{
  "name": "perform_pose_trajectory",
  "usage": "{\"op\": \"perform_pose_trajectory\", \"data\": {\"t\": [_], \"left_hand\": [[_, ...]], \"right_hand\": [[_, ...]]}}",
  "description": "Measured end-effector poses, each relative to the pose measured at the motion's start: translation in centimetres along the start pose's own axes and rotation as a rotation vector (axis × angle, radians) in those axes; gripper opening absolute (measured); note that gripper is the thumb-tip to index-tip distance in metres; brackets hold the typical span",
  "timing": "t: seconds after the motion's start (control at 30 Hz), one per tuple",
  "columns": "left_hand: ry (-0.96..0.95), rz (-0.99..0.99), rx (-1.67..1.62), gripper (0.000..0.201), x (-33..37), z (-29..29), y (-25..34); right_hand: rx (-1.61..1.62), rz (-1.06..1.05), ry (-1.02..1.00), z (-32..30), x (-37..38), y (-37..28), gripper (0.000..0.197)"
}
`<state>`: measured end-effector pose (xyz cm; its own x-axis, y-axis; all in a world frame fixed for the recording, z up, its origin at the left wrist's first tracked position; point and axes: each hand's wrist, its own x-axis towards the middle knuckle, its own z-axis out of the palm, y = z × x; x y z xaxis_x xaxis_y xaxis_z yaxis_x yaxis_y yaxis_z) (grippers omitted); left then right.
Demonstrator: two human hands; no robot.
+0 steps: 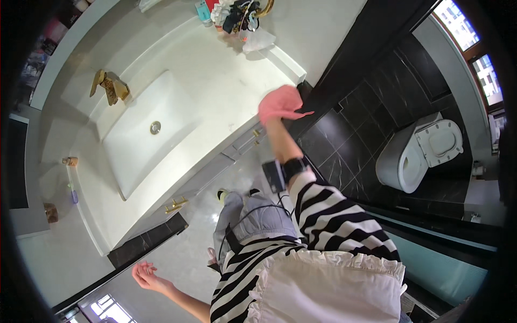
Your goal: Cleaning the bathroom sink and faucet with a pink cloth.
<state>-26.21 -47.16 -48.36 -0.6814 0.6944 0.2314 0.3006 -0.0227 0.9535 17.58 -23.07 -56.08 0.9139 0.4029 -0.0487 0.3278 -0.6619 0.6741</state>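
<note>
The fingers of the right hand (276, 123) are hidden beneath a pink cloth (281, 101), so I cannot tell how far they are open or how they grip it. The left hand (144, 275) has its fingers loosely curled with gaps between them and nothing visible in them; it hangs over the pale floor (180, 258), apart from the near corner of the white surface (218, 72).

Around the right hand, the front edge of the surface runs from the cloth toward the lower left, past the sink (126, 161). A raised white strip (285, 63) bounds the end just beyond the cloth, close to a dark door frame (336, 48). Bare surface spreads between cloth and sink, and back to a clear plastic bag (259, 40) by the wall. On the outer side, the space is open above black tiles (344, 156), with a white toilet (412, 156) farther right.

The cloth covers the fingers and the back of the right hand, at the surface's right front corner, one pointed end sticking out to the right. Whether it presses on the corner is unclear. The brass tap (110, 89) stands well apart, behind the sink.
</note>
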Motion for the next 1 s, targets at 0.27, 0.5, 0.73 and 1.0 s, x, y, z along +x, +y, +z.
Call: {"op": "perform_pose_trajectory", "data": {"t": [0.27,0.5,0.73,1.0], "left_hand": [[-0.131,-0.008,0.045,0.018,0.3,1.0,0.3],[-0.132,-0.036,0.032,0.019,-0.9,-0.3,-1.5],[-0.032,-0.082,-0.007,0.020,-0.9,-1.1,-1.9],[-0.159,-0.094,-0.077,0.020,0.4,0.8,-3.5]], "right_hand": [[0.483,-0.284,0.139,-1.2,-5.3,1.0,0.018],[0.230,-0.432,-0.352,1.2,8.0,1.5,0.045],[0.313,-0.343,-0.117,-2.1,2.2,6.6,0.051],[0.591,-0.605,0.453,1.9,-1.9,4.1,0.023]]}}
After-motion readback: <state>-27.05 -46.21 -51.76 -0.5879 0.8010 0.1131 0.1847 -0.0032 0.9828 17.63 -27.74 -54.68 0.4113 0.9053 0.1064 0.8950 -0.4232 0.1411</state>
